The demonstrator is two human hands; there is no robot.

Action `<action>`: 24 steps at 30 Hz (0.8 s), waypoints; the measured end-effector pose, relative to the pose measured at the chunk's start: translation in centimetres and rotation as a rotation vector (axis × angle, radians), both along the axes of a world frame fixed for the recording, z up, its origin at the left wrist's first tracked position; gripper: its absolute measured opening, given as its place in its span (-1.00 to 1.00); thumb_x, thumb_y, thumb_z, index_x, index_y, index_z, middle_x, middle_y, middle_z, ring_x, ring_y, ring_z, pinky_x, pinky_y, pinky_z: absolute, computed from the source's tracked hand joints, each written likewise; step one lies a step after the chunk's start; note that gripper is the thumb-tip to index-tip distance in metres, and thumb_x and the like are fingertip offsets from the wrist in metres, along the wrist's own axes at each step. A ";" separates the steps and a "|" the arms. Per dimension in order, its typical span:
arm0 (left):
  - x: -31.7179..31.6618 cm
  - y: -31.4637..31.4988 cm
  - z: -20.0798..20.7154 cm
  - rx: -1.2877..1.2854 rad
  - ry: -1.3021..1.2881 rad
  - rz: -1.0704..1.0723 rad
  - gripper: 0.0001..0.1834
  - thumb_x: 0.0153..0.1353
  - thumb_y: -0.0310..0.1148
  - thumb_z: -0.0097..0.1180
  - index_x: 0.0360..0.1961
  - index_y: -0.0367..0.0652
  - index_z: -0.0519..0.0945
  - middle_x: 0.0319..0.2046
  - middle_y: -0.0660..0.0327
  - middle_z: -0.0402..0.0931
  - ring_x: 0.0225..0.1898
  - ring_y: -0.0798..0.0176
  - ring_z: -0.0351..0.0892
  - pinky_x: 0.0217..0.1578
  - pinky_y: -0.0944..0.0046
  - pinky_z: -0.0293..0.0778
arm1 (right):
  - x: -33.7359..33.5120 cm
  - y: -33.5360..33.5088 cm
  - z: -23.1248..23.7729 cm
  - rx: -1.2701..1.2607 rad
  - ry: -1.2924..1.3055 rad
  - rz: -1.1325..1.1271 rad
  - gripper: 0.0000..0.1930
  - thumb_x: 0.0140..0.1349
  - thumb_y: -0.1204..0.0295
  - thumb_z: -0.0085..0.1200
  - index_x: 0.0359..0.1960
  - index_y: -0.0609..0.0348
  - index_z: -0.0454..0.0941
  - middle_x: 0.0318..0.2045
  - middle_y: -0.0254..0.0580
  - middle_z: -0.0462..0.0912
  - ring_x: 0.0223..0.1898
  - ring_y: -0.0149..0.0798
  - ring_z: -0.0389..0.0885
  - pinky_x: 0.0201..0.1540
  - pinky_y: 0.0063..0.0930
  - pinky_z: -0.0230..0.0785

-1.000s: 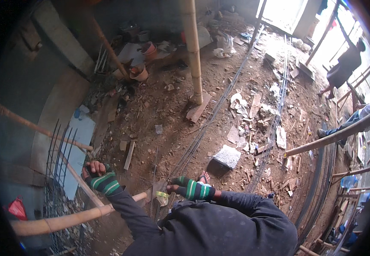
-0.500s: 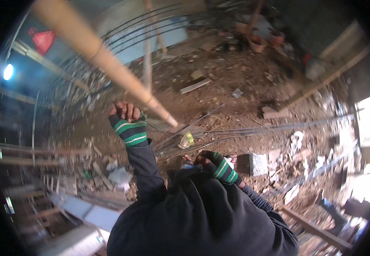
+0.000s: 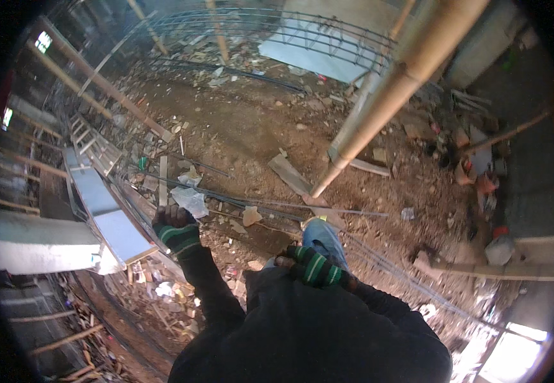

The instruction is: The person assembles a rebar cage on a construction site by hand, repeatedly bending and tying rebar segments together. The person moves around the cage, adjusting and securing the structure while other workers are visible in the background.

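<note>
My left hand (image 3: 176, 232) is out to the left, in a green and black striped fingerless glove. Its fingers are curled into a fist; whatever they hold, if anything, is hidden. My right hand (image 3: 314, 265), gloved alike, is closed close in front of my dark top. Its fingers are bent inward, and I cannot make out anything in them. Just beyond it shows my leg in blue jeans (image 3: 325, 241). A bamboo pole (image 3: 379, 105) slants down to the dirt ahead, apart from both hands. Thin metal rods (image 3: 353, 210) lie across the ground beyond my hands.
A steel bar cage (image 3: 328, 39) and a white sheet (image 3: 296, 52) lie at the back. To the left are a pale blue panel (image 3: 123, 233) and a small wooden ladder (image 3: 95, 145). Crumpled plastic (image 3: 190, 201) and rubble litter the dirt. A timber beam (image 3: 513, 271) lies right.
My view has swung left, so the bamboo pole now appears on the right. My left hand sits lower and farther left in view. My leg has come into sight. Both hands remain closed.
</note>
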State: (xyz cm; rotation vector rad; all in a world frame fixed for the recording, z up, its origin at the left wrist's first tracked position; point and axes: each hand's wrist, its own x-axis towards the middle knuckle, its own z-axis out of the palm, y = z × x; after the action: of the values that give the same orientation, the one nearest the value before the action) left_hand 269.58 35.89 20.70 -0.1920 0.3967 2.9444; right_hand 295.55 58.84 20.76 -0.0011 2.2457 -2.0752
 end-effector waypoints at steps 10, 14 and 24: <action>-6.2 -1.1 -2.7 -0.146 0.064 0.275 -0.66 0.37 -0.17 -0.22 -0.58 0.02 0.25 -0.75 0.39 0.10 -0.76 0.40 -0.02 -0.76 0.35 0.01 | -17.1 1.4 0.1 0.206 -0.070 0.185 -0.72 0.34 0.33 -0.04 -0.02 0.21 0.53 -0.22 0.02 0.61 -0.19 -0.06 0.57 -0.10 -0.29 0.37; -12.7 3.0 -5.2 -0.112 0.238 0.109 -0.66 0.39 -0.19 -0.25 -0.57 0.03 0.27 -0.74 0.39 0.10 -0.73 0.41 0.04 -0.70 0.32 0.09 | -26.7 3.4 -0.8 0.430 -0.061 0.239 -0.71 0.34 0.32 -0.04 -0.01 0.20 0.53 -0.20 0.05 0.61 -0.18 -0.03 0.57 -0.11 -0.26 0.37; -29.8 15.9 -2.7 -0.665 -0.017 0.307 -0.77 0.35 -0.26 -0.06 -0.24 -0.21 0.52 -0.45 0.20 0.54 -0.43 0.26 0.52 -0.27 0.21 0.47 | -50.9 8.4 -0.3 0.178 0.218 0.086 -0.66 0.24 0.28 0.06 0.00 0.17 0.51 -0.11 -0.02 0.56 -0.10 -0.08 0.53 -0.04 -0.29 0.40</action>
State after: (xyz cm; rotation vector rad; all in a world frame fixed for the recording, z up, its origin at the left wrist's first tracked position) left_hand 239.79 51.78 18.02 -0.3835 1.4485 2.9675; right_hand 244.68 67.23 20.46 -0.3208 2.4975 -1.9085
